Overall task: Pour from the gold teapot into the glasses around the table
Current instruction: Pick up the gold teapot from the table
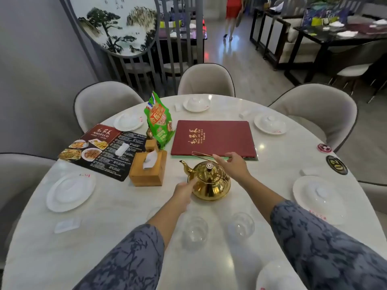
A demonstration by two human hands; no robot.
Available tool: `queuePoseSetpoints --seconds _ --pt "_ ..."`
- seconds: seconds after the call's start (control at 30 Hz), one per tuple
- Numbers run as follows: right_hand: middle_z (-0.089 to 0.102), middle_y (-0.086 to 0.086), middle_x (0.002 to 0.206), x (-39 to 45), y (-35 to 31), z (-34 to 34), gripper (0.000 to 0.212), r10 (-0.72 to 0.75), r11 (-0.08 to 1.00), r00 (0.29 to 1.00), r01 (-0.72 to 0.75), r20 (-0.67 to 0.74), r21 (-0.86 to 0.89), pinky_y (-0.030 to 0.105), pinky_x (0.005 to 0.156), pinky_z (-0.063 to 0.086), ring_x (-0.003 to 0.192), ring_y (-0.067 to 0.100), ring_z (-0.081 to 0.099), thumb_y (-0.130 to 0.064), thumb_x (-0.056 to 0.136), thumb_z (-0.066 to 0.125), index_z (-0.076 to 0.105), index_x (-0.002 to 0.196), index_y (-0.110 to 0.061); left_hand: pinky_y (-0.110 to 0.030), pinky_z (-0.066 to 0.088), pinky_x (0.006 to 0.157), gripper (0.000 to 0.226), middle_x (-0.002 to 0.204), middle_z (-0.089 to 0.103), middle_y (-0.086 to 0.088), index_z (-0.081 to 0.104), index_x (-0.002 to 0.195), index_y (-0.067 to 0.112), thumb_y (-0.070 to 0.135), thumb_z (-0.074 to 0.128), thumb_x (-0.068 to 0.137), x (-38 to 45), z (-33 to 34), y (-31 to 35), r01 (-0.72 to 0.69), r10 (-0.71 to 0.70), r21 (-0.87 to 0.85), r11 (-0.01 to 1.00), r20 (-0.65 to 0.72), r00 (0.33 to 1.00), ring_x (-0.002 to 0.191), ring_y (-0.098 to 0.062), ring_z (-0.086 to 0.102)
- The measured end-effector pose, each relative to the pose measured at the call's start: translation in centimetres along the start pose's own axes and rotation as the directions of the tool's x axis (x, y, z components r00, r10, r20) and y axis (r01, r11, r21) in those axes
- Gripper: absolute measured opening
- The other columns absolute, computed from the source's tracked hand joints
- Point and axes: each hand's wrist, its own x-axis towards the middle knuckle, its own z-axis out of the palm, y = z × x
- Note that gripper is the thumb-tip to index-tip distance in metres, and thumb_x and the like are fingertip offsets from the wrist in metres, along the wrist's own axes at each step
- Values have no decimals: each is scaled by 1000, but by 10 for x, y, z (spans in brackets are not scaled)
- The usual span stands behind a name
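The gold teapot stands upright on the white marble table, its spout pointing left and its thin handle tilted back. My left hand rests its fingertips against the pot's left side without gripping it. My right hand hovers behind the pot with fingers apart, the thumb at the handle. Two clear glasses stand near me between my forearms. A third glass shows partly behind my left arm.
A wooden tissue box stands left of the pot, with a green snack bag behind it. A red menu lies beyond the pot, a picture menu at left. White covered plates and grey chairs ring the table.
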Motion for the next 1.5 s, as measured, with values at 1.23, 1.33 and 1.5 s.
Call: queuePoseSetpoints --seconds 1.23,1.33,1.5 --pt "39 2 49 -56 -36 -96 61 -104 949 995 99 0 301 22 50 35 42 12 33 -60 66 81 51 56 -8 -47 56 85 111 137 55 -11 41 140 17 67 83 50 -51 65 17 -10 40 -157 988 188 981 119 -34 55" --pt "42 0 47 -82 -37 -122 59 -99 951 995 101 -20 294 22 49 34 39 9 35 -55 70 82 49 54 -9 -48 56 86 115 138 55 -12 39 141 15 68 83 49 -77 78 12 -24 56 -142 990 226 972 119 -35 57" --pt "37 -9 35 -122 -22 -161 60 -52 956 993 79 -103 282 24 50 31 35 7 31 -47 73 83 42 45 -14 -45 59 77 121 135 58 -12 39 141 14 72 81 43 -117 108 -7 -26 51 -83 996 309 950 116 -34 60"
